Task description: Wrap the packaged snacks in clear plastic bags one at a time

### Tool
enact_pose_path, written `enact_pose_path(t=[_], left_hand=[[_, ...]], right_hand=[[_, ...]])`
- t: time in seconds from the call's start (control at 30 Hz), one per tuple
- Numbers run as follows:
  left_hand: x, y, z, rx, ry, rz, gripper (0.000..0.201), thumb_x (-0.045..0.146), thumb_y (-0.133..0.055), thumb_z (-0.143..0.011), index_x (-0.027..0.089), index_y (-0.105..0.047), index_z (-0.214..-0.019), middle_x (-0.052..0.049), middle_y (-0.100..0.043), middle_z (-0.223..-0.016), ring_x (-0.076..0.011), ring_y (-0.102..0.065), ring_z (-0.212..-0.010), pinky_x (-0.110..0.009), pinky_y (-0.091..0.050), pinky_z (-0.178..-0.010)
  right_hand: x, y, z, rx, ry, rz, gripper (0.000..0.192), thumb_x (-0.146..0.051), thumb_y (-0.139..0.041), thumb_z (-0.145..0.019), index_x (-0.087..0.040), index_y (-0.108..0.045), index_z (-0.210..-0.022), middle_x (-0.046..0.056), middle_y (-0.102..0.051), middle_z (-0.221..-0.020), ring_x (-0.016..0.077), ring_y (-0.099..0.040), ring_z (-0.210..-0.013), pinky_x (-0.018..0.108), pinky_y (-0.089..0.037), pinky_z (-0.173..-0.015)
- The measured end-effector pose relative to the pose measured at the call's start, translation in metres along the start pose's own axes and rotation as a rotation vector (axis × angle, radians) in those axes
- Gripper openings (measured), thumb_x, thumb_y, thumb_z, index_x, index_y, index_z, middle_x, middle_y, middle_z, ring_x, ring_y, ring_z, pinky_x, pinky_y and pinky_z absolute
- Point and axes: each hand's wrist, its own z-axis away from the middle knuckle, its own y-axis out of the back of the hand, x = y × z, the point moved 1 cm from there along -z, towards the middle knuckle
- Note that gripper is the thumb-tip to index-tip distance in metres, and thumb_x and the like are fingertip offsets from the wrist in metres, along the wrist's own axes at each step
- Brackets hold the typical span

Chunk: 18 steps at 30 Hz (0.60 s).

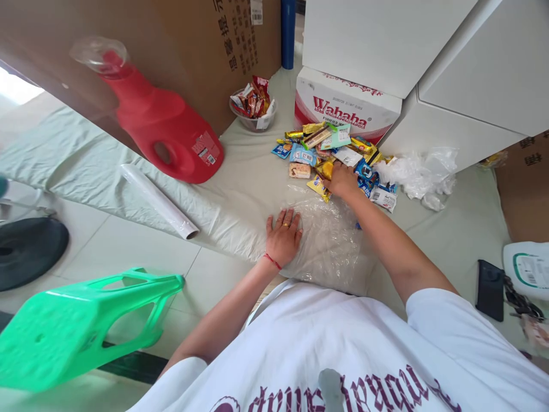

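Note:
My left hand (283, 237) lies flat on the pale cloth (240, 189), fingers stretched out, holding nothing. Next to it a clear plastic sheet or bag (328, 240) is spread over the cloth. Farther forward, my right hand (342, 181) reaches into a pile of wrapped snacks, its fingers closed around a yellow snack packet (327, 169); the fingertips are partly hidden. Around it lie a pale yellow packet (318, 187), a clear-wrapped pink-and-cream snack (299, 170), a light blue packet (303, 155), a mint-green packet (338, 137) and several dark blue ones.
A white Wahaha carton (338, 106) stands behind the pile, crumpled clear plastic bags (424, 174) to its right. Leftward are a bowl of red-wrapped snacks (254, 109), a red jug (171, 131), a white roll (158, 200) and a green stool (86, 326). A phone (489, 290) lies far right.

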Motion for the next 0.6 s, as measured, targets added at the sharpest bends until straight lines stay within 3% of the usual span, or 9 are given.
enact_pose_path(t=[0.1, 0.17, 0.27, 0.33, 0.47, 0.6], left_hand=[[-0.001, -0.001, 0.0, 0.007, 0.006, 0.005, 0.056, 0.04, -0.033, -0.104, 0.023, -0.046, -0.156, -0.011, -0.04, -0.165, -0.0322, -0.033, -0.155, -0.065, -0.019, -0.124], [-0.002, -0.001, 0.0, 0.007, 0.011, 0.01, 0.056, 0.04, -0.032, -0.104, 0.023, -0.046, -0.155, -0.011, -0.041, -0.164, -0.0319, -0.032, -0.155, -0.064, -0.019, -0.125], [-0.001, -0.001, 0.001, 0.009, 0.009, 0.02, 0.055, 0.038, -0.03, -0.105, 0.023, -0.047, -0.155, -0.011, -0.041, -0.164, -0.0308, -0.033, -0.155, -0.063, -0.018, -0.125], [-0.002, 0.0, 0.001, 0.014, 0.008, 0.035, 0.054, 0.037, -0.028, -0.105, 0.023, -0.047, -0.155, -0.011, -0.042, -0.164, -0.0301, -0.033, -0.155, -0.063, -0.018, -0.125], [-0.009, 0.0, -0.001, 0.031, 0.053, 0.119, 0.055, 0.03, -0.025, -0.105, 0.021, -0.039, -0.158, -0.014, -0.045, -0.162, -0.0279, -0.038, -0.152, -0.061, -0.023, -0.124], [-0.025, -0.002, -0.006, 0.06, 0.042, 0.219, 0.056, 0.024, -0.028, -0.102, 0.016, -0.04, -0.156, -0.018, -0.044, -0.161, -0.0274, -0.041, -0.151, -0.056, -0.032, -0.122]], right_hand=[[0.013, 0.011, -0.001, -0.072, -0.042, -0.025, 0.069, -0.051, -0.069, -0.083, -0.007, -0.052, -0.134, 0.028, -0.062, -0.129, 0.0459, -0.056, -0.121, 0.056, -0.048, -0.096], [0.025, 0.028, 0.008, -0.037, -0.015, -0.041, 0.064, -0.049, -0.067, -0.082, -0.008, -0.055, -0.131, 0.025, -0.065, -0.123, 0.044, -0.059, -0.115, 0.052, -0.05, -0.093], [0.032, 0.052, 0.044, 0.006, 0.232, -0.092, 0.057, -0.048, -0.064, -0.084, -0.013, -0.058, -0.128, 0.02, -0.067, -0.118, 0.0389, -0.061, -0.108, 0.047, -0.049, -0.091], [0.025, 0.057, 0.079, -0.078, 0.438, -0.112, 0.058, -0.047, -0.065, -0.083, -0.016, -0.058, -0.131, 0.017, -0.068, -0.119, 0.0363, -0.06, -0.107, 0.044, -0.048, -0.091], [-0.005, 0.033, 0.137, -0.272, 0.576, -0.007, 0.066, -0.042, -0.069, -0.083, -0.014, -0.053, -0.14, 0.019, -0.066, -0.122, 0.0372, -0.057, -0.11, 0.045, -0.044, -0.092], [-0.021, -0.002, 0.152, -0.308, 0.559, 0.07, 0.069, -0.037, -0.067, -0.085, -0.009, -0.049, -0.145, 0.023, -0.064, -0.125, 0.0387, -0.053, -0.115, 0.048, -0.042, -0.094]])
